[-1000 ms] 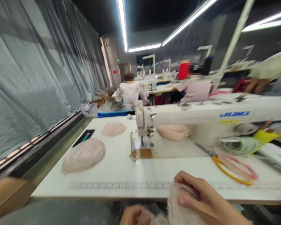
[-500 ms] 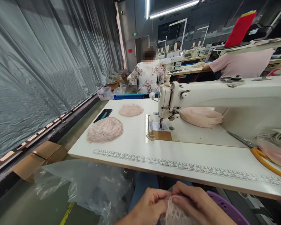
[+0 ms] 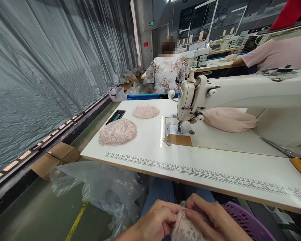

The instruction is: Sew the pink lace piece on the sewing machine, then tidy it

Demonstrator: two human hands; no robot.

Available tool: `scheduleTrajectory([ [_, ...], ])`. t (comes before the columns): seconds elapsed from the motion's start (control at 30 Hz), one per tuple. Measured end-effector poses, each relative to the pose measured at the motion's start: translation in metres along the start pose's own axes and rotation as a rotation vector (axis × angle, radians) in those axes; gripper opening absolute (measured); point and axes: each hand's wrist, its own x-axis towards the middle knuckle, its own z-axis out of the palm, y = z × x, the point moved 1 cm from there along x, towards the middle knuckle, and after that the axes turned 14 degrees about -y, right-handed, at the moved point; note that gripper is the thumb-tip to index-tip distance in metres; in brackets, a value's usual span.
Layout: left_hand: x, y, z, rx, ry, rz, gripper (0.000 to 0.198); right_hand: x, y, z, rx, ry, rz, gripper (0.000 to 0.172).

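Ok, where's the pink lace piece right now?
Head view, bottom centre: the pink lace piece is pinched between the left hand and right hand, below the sewing table's near edge, just left of the purple basket.

My left hand (image 3: 157,222), my right hand (image 3: 212,219): both bare. Wrists bare too, likewise what shows of forearms down to frame edge. Knuckles and finger creases plain to see; nails too small to judge. Legs in blue denim trousers (image 3: 162,192), mid-blue, cloth smooth.
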Motion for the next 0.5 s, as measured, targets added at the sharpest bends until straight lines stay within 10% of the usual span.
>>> scheduleTrajectory([
  [0.3, 0.001, -0.018, -0.014, 0.352, 0.199, -0.080, 0.067, 0.004, 0.016, 0.013, -0.211, 0.120, -0.113, 0.026],
  [0.5, -0.004, -0.017, -0.028, 0.251, 0.214, -0.198, 0.058, -0.015, 0.047, 0.013, 0.084, 0.135, -0.122, 0.027],
])
